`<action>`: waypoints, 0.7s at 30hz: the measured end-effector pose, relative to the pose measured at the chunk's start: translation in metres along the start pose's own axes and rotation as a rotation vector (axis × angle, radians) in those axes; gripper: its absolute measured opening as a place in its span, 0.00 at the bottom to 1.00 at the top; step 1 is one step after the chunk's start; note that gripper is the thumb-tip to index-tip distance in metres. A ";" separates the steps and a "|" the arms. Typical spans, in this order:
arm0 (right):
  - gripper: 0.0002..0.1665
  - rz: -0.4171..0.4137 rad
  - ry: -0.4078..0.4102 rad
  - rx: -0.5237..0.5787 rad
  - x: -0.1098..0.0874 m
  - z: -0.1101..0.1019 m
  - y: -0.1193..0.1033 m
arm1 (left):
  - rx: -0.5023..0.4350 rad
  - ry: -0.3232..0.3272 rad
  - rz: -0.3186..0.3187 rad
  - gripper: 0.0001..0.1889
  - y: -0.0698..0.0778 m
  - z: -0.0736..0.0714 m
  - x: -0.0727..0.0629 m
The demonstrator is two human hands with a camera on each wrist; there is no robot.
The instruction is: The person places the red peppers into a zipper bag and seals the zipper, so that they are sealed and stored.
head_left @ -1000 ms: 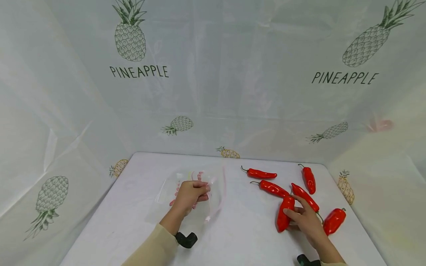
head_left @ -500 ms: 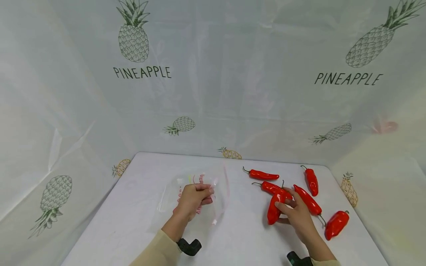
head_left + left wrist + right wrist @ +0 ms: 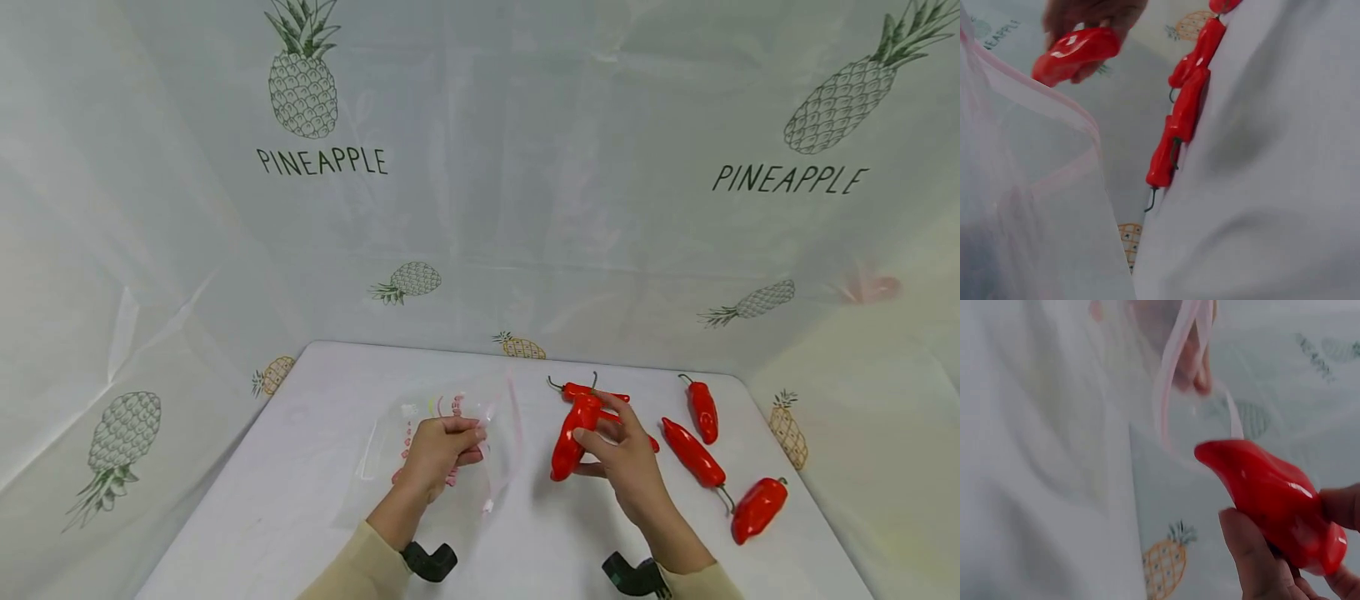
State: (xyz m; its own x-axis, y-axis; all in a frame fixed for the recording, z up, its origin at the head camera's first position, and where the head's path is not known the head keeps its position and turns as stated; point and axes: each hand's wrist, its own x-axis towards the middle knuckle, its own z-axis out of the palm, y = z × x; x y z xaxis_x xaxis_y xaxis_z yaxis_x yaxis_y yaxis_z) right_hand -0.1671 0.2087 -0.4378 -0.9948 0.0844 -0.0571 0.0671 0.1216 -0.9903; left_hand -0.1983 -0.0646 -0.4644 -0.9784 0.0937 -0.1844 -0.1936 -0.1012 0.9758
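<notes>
My left hand (image 3: pixel 438 454) pinches the edge of a clear zip bag (image 3: pixel 375 454) with red print and a pink zip strip. In the right wrist view the bag's pink-edged mouth (image 3: pixel 1169 381) stands parted, with left-hand fingers seen through the plastic. A large red pepper (image 3: pixel 572 442) is between the thumb and fingers of my right hand (image 3: pixel 626 462), raised over the table to the right of the bag. Its tip points toward the bag mouth in the right wrist view. From the left wrist, the held pepper (image 3: pixel 1079 53) shows just past the bag edge.
Several red peppers lie on the white table (image 3: pixel 262 500): one at the back (image 3: pixel 615 397), partly covered by the held one, and others to the right, such as a long pepper (image 3: pixel 692 452) and a plump pepper (image 3: pixel 759 508). A pineapple-print curtain (image 3: pixel 525 208) surrounds the table.
My right hand has lifted the large pepper off the table among the others and carried it left toward the bag. The left hand keeps its hold on the bag, shifting only slightly.
</notes>
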 end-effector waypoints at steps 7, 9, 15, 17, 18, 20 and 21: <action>0.44 -0.120 0.021 0.076 -0.008 0.046 -0.010 | 0.021 -0.006 0.005 0.15 -0.001 0.003 -0.004; 0.45 -0.152 0.024 0.056 -0.011 0.057 -0.008 | 0.032 -0.005 0.011 0.16 -0.001 0.004 -0.005; 0.44 -0.172 -0.011 -0.067 -0.020 0.078 -0.004 | 0.026 0.007 0.053 0.16 0.002 0.005 -0.011; 0.43 -0.159 -0.034 -0.104 -0.022 0.082 -0.004 | 0.019 0.011 0.058 0.16 0.003 0.006 -0.012; 0.43 -0.150 -0.042 -0.121 -0.022 0.084 -0.004 | 0.020 0.013 0.060 0.16 0.004 0.006 -0.013; 0.42 -0.146 -0.064 -0.157 -0.023 0.085 -0.004 | 0.023 0.020 0.063 0.16 0.005 0.006 -0.014; 0.42 -0.143 -0.075 -0.174 -0.022 0.086 -0.005 | 0.026 0.023 0.064 0.16 0.006 0.006 -0.014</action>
State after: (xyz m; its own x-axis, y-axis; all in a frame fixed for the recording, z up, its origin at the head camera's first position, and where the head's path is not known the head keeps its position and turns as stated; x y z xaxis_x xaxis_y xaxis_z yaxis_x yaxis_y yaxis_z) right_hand -0.1517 0.1213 -0.4429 -0.9976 -0.0186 0.0661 -0.0686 0.2966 -0.9525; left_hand -0.1851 -0.0610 -0.4555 -0.9901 0.0647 -0.1242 -0.1292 -0.0808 0.9883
